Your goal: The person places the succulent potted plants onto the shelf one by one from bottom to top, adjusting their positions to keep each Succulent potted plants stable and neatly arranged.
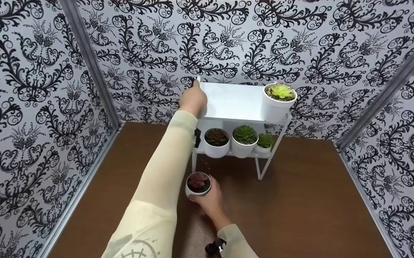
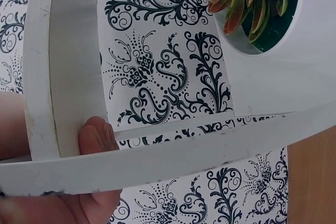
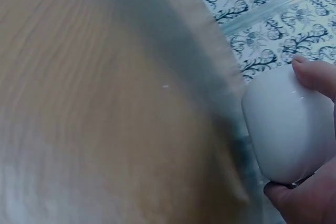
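My left hand (image 1: 193,98) grips the left end of a white two-tier plant stand (image 1: 233,100). In the left wrist view, its fingers (image 2: 97,137) curl round the stand's white frame bar. Low in front of the stand, my right hand (image 1: 212,199) holds a small white pot with a dark red succulent (image 1: 198,182). Thumb and fingers wrap the sides of that rounded pot (image 3: 289,124) in the right wrist view. Whether its base touches the table cannot be told.
A white pot with a yellow-green succulent (image 1: 279,104) stands at the top tier's right end. Below are pots with a brownish-red succulent (image 1: 216,147), a green one (image 1: 244,138) and a smaller green one (image 1: 263,143). Patterned walls (image 1: 228,46) enclose the brown table (image 1: 310,200).
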Demonstrator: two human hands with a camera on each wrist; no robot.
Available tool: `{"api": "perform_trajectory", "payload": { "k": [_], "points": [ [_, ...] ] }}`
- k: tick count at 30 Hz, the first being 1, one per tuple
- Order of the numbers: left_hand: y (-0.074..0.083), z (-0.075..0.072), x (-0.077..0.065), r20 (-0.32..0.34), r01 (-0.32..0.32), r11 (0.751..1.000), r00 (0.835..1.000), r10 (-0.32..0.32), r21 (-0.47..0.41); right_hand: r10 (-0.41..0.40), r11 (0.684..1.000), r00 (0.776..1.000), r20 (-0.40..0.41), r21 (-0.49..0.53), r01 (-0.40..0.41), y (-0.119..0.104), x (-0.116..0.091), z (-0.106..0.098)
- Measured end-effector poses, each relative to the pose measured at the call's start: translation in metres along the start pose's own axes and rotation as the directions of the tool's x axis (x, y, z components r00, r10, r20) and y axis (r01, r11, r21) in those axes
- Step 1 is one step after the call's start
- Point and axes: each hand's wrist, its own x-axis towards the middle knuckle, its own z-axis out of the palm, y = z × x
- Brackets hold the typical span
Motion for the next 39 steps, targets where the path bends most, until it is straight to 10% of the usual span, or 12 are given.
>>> {"api": "perform_trajectory", "payload": {
  "k": [39],
  "points": [
    [0.0, 0.002, 0.003, -0.016, 0.026, 1.0, 1.0, -0.026, -0.013, -0.127, 0.989, 0.987, -0.101, 0.068, 0.134, -0.078, -0.008, -0.1]
  ]
}}
